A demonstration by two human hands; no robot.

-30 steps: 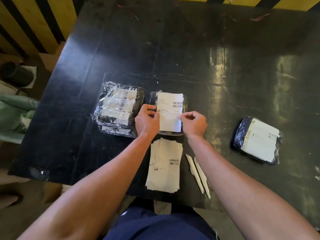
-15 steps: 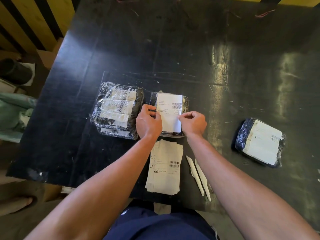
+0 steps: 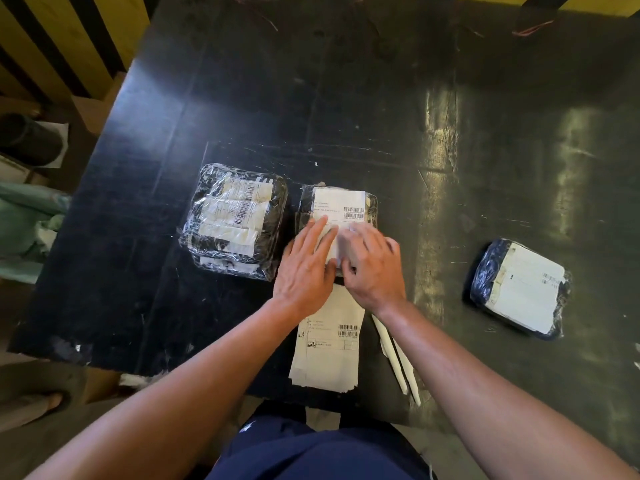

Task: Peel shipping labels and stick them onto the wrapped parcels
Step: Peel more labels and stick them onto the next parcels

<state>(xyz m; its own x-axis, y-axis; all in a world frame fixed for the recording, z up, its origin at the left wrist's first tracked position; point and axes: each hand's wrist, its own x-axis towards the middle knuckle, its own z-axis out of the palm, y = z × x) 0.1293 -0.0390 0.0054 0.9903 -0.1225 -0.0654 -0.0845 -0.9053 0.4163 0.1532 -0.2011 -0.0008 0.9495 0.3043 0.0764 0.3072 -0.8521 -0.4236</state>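
A small dark parcel wrapped in clear film (image 3: 305, 206) lies in the middle of the black table (image 3: 346, 98). A white shipping label (image 3: 337, 202) lies flat on its top. My left hand (image 3: 306, 261) and my right hand (image 3: 370, 261) rest flat on the lower half of that label, fingers spread, side by side; the right hand is blurred. A stack of unpeeled labels (image 3: 327, 351) lies just below the hands. A pile of wrapped parcels (image 3: 235, 220) sits to the left. Another parcel with a label on it (image 3: 519, 289) lies at the right.
Two white peeled backing strips (image 3: 398, 362) lie right of the label stack near the table's front edge. Yellow and black striped boards (image 3: 62, 39) stand at the back left. A dark cylinder (image 3: 27, 140) and green cloth (image 3: 24, 230) are on the floor left of the table.
Both hands let go of the label's side edges and moved inward, now lying flat with spread fingers on the label's lower half. The label lies flat on the parcel.
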